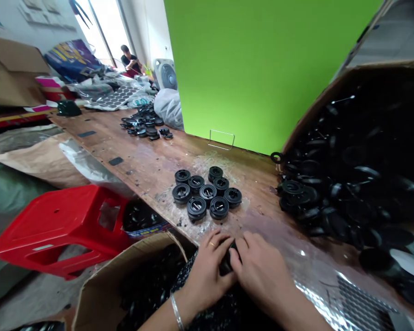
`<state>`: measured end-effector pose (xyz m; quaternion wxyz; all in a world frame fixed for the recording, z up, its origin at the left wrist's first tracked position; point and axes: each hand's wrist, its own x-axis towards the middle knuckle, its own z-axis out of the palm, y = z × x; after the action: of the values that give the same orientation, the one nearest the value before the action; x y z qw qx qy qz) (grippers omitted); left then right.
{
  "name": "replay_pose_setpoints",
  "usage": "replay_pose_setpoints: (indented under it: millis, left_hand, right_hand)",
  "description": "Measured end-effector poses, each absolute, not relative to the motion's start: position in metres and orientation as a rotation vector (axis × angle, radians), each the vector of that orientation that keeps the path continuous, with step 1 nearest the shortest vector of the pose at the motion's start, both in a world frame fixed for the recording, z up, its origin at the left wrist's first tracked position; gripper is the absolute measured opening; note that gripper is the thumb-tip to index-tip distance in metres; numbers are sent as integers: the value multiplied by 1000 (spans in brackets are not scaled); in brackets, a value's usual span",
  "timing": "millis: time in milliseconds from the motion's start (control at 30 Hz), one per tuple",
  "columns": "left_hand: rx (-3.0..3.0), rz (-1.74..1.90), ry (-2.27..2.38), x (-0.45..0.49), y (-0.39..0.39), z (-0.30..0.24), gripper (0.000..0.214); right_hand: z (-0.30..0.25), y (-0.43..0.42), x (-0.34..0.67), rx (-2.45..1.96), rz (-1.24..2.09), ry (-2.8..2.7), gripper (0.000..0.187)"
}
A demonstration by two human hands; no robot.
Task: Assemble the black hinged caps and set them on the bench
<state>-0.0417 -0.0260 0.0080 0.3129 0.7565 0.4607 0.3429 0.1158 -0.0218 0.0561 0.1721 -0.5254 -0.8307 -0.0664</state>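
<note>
At the front edge of the wooden table, my left hand point(212, 262) and my right hand point(258, 264) meet with curled fingers around a black round part point(227, 264). Most of that part is hidden by my fingers, so its details cannot be made out. Just beyond my hands stands a cluster of several black round plastic parts point(208, 192), each with a ring-shaped rim and some with a small metal pin across the middle. They sit close together on the scratched tabletop point(158, 172).
On the right, a tipped carton point(313, 108) spills black discs point(331, 202) onto the table. A green board point(262, 69) stands behind. More black parts point(143, 122) lie far left. A red stool point(62, 216) and an open box point(103, 285) are below. A person point(130, 59) sits in the background.
</note>
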Motion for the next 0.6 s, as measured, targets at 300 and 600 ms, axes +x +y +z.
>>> replay_pose_setpoints:
  millis: [300, 600]
  left_hand:
    - [2133, 881, 1323, -37, -27, -20, 62]
    - [2140, 795, 1352, -37, -28, -19, 63]
  right_hand:
    - [33, -19, 102, -1356, -339, -2352, 30]
    - [0, -12, 101, -1444, -149, -2462, 85]
